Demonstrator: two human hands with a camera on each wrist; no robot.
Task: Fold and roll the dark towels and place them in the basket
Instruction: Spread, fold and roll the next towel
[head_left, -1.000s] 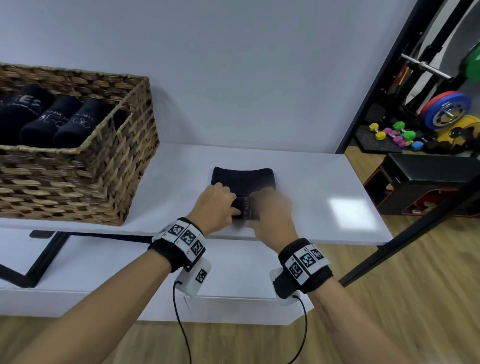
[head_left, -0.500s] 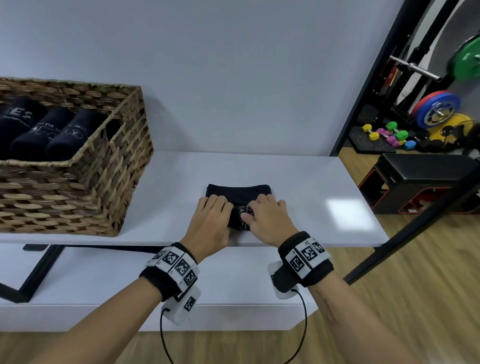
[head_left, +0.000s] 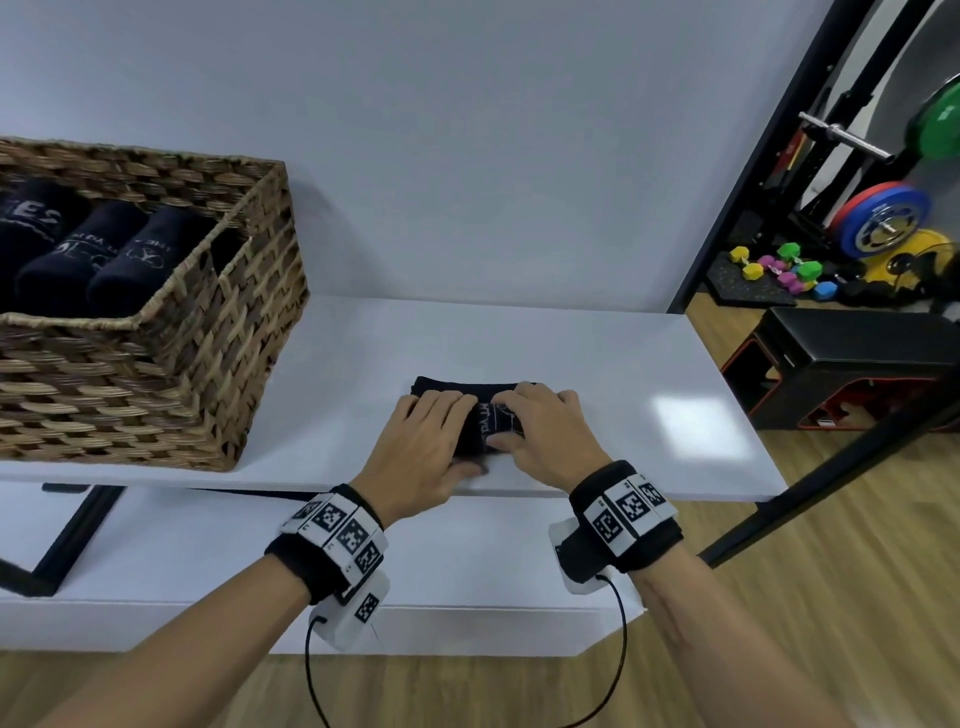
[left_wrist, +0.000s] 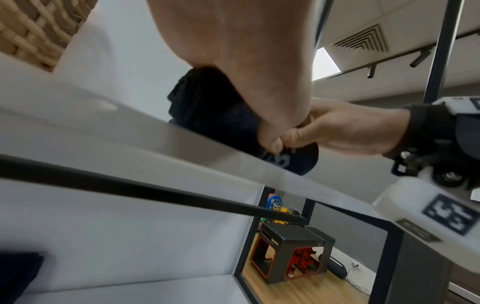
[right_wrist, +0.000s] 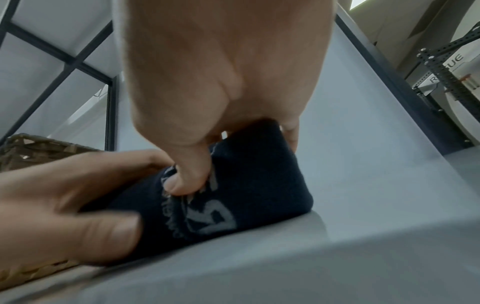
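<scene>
Dark navy rolled cloth towel, long axis left–right, gripped by curled left hand and right hand; brown woven wicker basket leftward, nearer left hand.

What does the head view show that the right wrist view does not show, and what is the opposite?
Only the head view shows three rolled dark towels already in the wicker basket, the whole white table, and the gym weights behind.

Only the right wrist view shows the right thumb pressed into the roll's near side beside the pale lettering.

Both show the left hand and the right hand gripping the dark towel, almost fully rolled, on the table near its front edge.
</scene>
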